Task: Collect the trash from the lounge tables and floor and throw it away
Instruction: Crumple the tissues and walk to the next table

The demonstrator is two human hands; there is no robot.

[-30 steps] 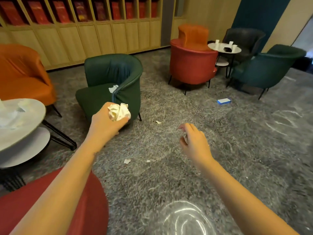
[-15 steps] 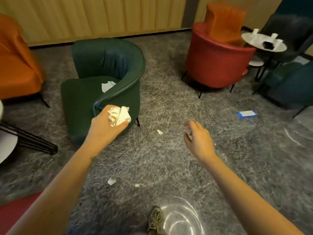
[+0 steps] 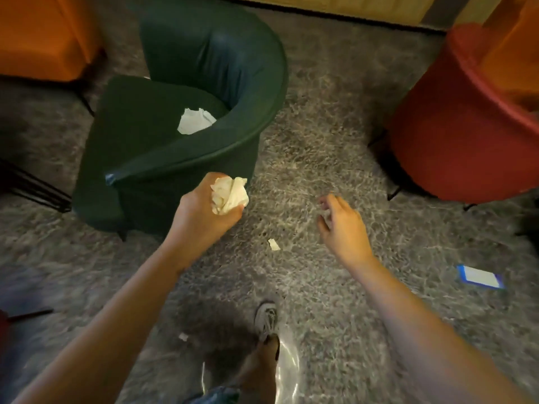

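Observation:
My left hand (image 3: 201, 211) is shut on a wad of crumpled white paper (image 3: 229, 194), held above the grey carpet just right of a green armchair (image 3: 163, 158). My right hand (image 3: 342, 225) hovers over the carpet with its fingers curled; something small and pale may sit between them, but blur hides it. A crumpled white paper (image 3: 196, 121) lies on the green armchair's seat. A small paper scrap (image 3: 273, 244) lies on the carpet between my hands. Another scrap (image 3: 183, 336) lies nearer me. A blue-and-white flat box (image 3: 479, 276) lies on the carpet at right.
A red armchair (image 3: 455, 135) stands at right and an orange armchair (image 3: 43, 36) at the far left. Black table legs (image 3: 32, 185) show at the left edge. My shoe (image 3: 266, 317) steps forward at the bottom centre. Wooden panelling runs along the back.
The view has tilted down and moved closer to the green armchair and the floor scraps. My foot has stepped into view. Both hands keep their poses, the left still holding the paper wad.

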